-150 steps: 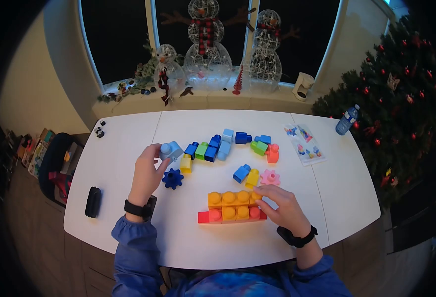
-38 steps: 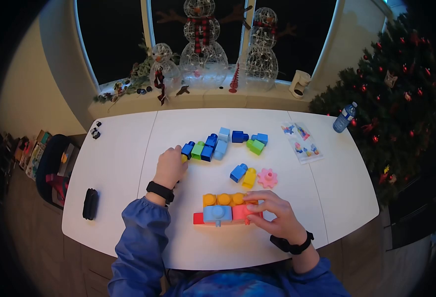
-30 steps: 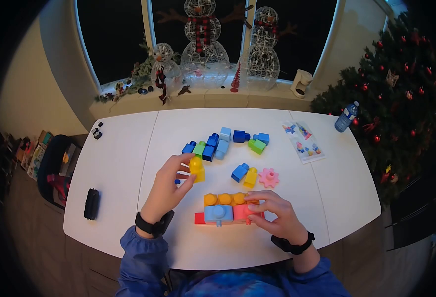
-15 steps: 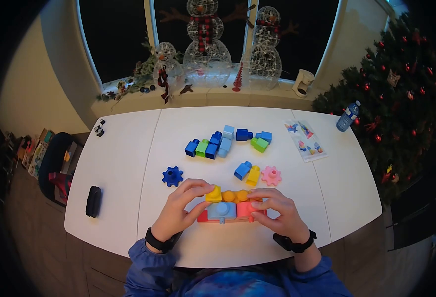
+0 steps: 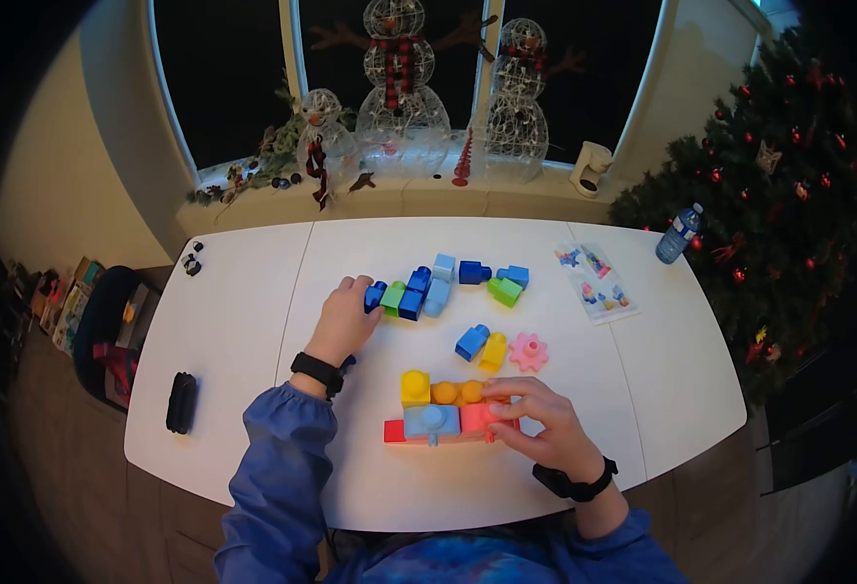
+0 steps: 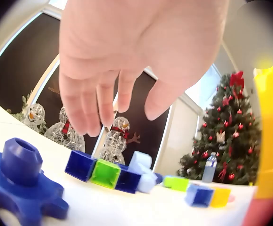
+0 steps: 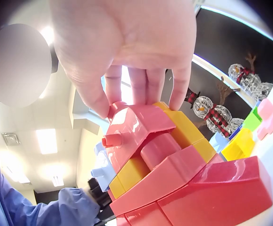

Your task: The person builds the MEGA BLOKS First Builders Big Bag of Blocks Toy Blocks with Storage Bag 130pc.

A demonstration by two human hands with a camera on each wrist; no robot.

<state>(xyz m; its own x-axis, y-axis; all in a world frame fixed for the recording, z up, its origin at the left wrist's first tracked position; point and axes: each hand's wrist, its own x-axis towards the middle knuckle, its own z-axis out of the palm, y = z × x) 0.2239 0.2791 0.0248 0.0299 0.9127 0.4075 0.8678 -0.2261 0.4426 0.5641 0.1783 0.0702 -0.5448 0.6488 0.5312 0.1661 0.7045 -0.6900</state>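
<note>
A stack of toy building blocks (image 5: pixel 448 438) stands near the front of the table, with red, pink and orange layers. A light blue block (image 5: pixel 432 421) and a yellow block (image 5: pixel 415 389) sit on top at its left. My right hand (image 5: pixel 550 428) pinches the pink block (image 7: pixel 139 125) on the stack's right end, thumb on one side and fingers on the other. My left hand (image 5: pixel 343 319) reaches over the row's left end, by a dark blue block (image 6: pixel 80 165); its fingers hang loosely with nothing between them. A green block (image 6: pixel 106 174) stands beside that one.
More blue blocks (image 5: pixel 438 292) continue the row. A blue block (image 5: pixel 472 341), yellow block (image 5: pixel 492 352) and pink gear piece (image 5: pixel 528 351) lie behind the stack. A dark blue gear piece (image 6: pixel 23 179) is near my left wrist. A picture sheet (image 5: pixel 599 282) and water bottle (image 5: pixel 679 234) are at right.
My left hand has picked up the yellow block, set it on the stack's left end, let go and moved back to the row. The light blue and pink blocks have gone onto the stack too.
</note>
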